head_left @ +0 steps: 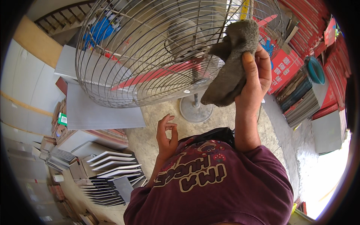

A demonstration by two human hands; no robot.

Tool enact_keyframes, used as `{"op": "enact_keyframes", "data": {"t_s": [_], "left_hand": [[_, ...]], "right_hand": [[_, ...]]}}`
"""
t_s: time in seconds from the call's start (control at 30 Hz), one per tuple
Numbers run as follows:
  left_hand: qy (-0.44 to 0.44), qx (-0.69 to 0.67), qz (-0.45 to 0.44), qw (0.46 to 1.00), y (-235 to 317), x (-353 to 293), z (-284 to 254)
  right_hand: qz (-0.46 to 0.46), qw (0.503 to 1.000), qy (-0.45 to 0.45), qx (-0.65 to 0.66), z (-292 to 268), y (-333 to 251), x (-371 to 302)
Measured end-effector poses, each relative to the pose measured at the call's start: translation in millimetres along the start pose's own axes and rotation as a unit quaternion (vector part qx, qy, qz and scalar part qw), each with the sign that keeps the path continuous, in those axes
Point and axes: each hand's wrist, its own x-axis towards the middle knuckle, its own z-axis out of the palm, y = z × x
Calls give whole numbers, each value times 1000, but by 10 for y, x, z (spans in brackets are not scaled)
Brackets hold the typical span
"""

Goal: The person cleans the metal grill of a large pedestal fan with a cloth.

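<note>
My right hand (255, 73) is raised, with the thumb and fingers closed on a crumpled, dirty grey rag (228, 71). The rag hangs in front of the right part of a large pedestal fan's wire guard (138, 52); whether it touches the wires I cannot tell. Behind the guard show pink-red fan blades (157, 75) and a motor housing. Lower down, near the front of my shirt, my left hand (167, 137) is loosely curled, fingers apart, with nothing visible in it. The round fan base (195, 109) rests on the floor between my hands.
Grey boards (101, 112) lie stacked at left, near a fanned row of upright panels (112, 172). Red cartons (285, 67) and flat stacks stand at right, with a teal basin (316, 70) on top. A stair railing (63, 18) is at the far left.
</note>
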Motion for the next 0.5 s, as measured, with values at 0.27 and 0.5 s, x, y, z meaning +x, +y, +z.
{"op": "enact_keyframes", "data": {"t_s": [0.27,0.5], "left_hand": [[21,12,-1,1000,-16,-73,-8],[39,68,0,997,-15,-101,-3]], "right_hand": [[-7,984,-152,-92,422,84,-202],[-49,942,-315,-106,749,199,-360]]}}
